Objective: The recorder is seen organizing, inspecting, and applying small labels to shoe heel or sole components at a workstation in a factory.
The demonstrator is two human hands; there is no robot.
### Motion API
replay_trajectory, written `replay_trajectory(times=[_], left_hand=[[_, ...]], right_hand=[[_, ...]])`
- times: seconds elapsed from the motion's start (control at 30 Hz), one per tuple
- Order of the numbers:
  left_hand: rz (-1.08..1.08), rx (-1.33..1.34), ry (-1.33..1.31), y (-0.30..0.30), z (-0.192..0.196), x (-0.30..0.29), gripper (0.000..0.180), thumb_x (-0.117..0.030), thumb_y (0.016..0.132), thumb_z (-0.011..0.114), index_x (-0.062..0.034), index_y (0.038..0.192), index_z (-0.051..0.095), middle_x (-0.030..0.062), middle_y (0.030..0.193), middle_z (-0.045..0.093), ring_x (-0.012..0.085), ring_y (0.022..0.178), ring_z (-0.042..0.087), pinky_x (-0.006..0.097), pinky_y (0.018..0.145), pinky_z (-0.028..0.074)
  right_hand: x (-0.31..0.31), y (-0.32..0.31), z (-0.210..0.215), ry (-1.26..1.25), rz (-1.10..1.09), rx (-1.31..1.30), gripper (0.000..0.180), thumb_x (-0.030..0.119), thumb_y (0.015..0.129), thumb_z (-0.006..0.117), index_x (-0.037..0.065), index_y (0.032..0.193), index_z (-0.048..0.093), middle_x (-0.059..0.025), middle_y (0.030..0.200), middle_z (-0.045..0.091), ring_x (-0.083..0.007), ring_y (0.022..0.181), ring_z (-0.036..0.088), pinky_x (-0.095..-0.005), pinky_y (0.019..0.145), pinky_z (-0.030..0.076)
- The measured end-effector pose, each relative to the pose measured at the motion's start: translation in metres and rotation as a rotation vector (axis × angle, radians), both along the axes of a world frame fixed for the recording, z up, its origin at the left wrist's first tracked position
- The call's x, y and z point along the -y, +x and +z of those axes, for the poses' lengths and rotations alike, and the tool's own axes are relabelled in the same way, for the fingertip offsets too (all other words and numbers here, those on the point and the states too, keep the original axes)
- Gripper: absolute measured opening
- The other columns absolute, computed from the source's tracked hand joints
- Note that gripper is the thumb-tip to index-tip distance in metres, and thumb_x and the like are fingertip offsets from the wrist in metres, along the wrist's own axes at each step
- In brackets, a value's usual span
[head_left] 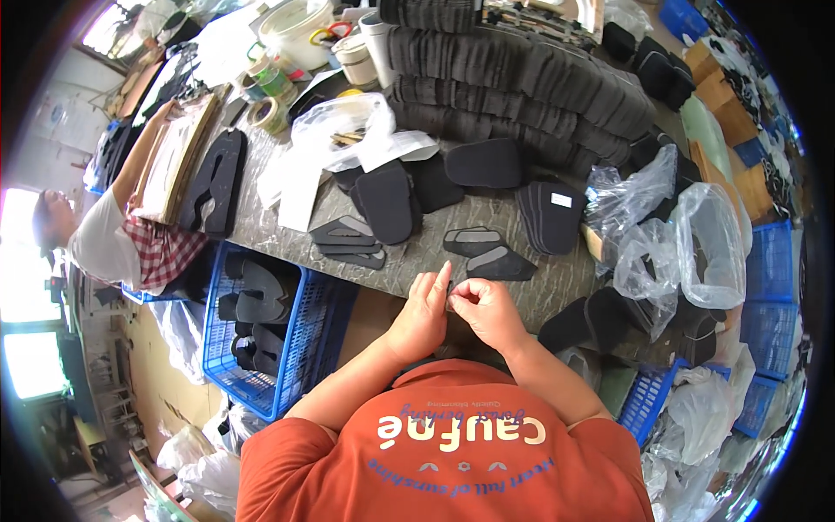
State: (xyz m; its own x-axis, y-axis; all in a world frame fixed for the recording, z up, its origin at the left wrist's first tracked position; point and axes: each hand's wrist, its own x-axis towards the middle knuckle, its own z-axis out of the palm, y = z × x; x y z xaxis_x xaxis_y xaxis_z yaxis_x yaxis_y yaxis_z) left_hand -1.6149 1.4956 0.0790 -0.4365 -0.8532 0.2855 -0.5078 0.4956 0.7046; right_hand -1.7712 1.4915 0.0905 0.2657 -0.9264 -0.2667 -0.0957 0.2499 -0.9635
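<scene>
My left hand (421, 315) and my right hand (490, 311) meet in front of my chest at the table's near edge. The right thumb and forefinger pinch at the left fingers, where a sliver of something dark shows; most of it is hidden. Just beyond lie two black foam pieces with grey strips, one farther left (472, 239) and one nearer right (502, 264). Similar pieces (348, 241) are piled to their left. Behind that pile lie rounded black pads (384, 205). A stack of black pads (550, 217) with a white label sits to the right.
Tall rows of dark pads (522, 83) fill the table's back. Clear plastic bags (648, 252) lie at right. A blue crate (296, 335) of black parts stands left below the table edge. At far left, a co-worker (104, 235) reaches across a board stack (178, 161).
</scene>
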Motion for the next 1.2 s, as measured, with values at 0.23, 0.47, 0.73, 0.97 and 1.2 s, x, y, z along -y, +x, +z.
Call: replay_trajectory(times=[0.23,0.47,0.73,0.97,1.2], left_hand=[[0.02,-0.677,0.682,0.048,0.003,-0.003,0.053,-0.002,0.085,0.051,0.0015,0.134,0.032,0.0151,0.099,0.051,0.0263,0.09,0.051,0.033,0.08,0.04],[-0.065,-1.454,1.096,0.108,-0.009,0.009,0.025,-0.014,0.089,0.052,-0.0039,0.111,0.049,0.0084,0.1,0.054,0.0211,0.092,0.052,0.034,0.083,0.04],[-0.108,-0.198,0.242,0.166,0.033,0.059,0.029,0.005,0.068,0.068,-0.0046,0.095,0.061,0.0061,0.091,0.053,0.019,0.086,0.054,0.028,0.073,0.044],[0.267,-0.551,0.651,0.218,-0.008,0.061,0.012,0.004,0.073,0.067,-0.0013,0.077,0.058,0.0006,0.076,0.057,0.0107,0.074,0.054,0.024,0.065,0.044],[0.769,-0.752,0.962,0.266,-0.029,0.058,0.017,-0.002,0.079,0.067,-0.0009,0.094,0.061,-0.0009,0.07,0.057,0.0071,0.058,0.051,0.019,0.05,0.039]], right_hand=[[0.008,0.052,-0.011,0.239,-0.015,0.375,0.006,0.007,0.088,0.05,0.004,0.084,0.053,0.002,0.074,0.053,-0.0053,0.064,0.046,-0.0216,0.06,0.041],[0.022,0.106,-0.013,0.339,-0.099,0.929,0.009,0.009,0.09,0.04,0.007,0.089,0.049,-0.003,0.081,0.054,-0.0116,0.072,0.052,-0.0265,0.069,0.044],[0.039,0.141,-0.021,0.563,0.091,0.837,0.02,0.005,0.088,0.038,0.002,0.101,0.052,-0.0078,0.101,0.056,-0.0179,0.095,0.057,-0.0342,0.088,0.046],[0.056,0.163,-0.067,0.43,-0.491,1.209,0.016,-0.001,0.083,0.04,0.004,0.071,0.048,-0.0109,0.079,0.053,-0.0225,0.079,0.055,-0.0425,0.078,0.048],[0.091,0.201,-0.056,-0.45,0.151,-0.764,0.048,0.006,0.072,0.066,0.003,0.116,0.047,-0.023,0.114,0.048,-0.0345,0.087,0.062,-0.0403,0.075,0.051]])
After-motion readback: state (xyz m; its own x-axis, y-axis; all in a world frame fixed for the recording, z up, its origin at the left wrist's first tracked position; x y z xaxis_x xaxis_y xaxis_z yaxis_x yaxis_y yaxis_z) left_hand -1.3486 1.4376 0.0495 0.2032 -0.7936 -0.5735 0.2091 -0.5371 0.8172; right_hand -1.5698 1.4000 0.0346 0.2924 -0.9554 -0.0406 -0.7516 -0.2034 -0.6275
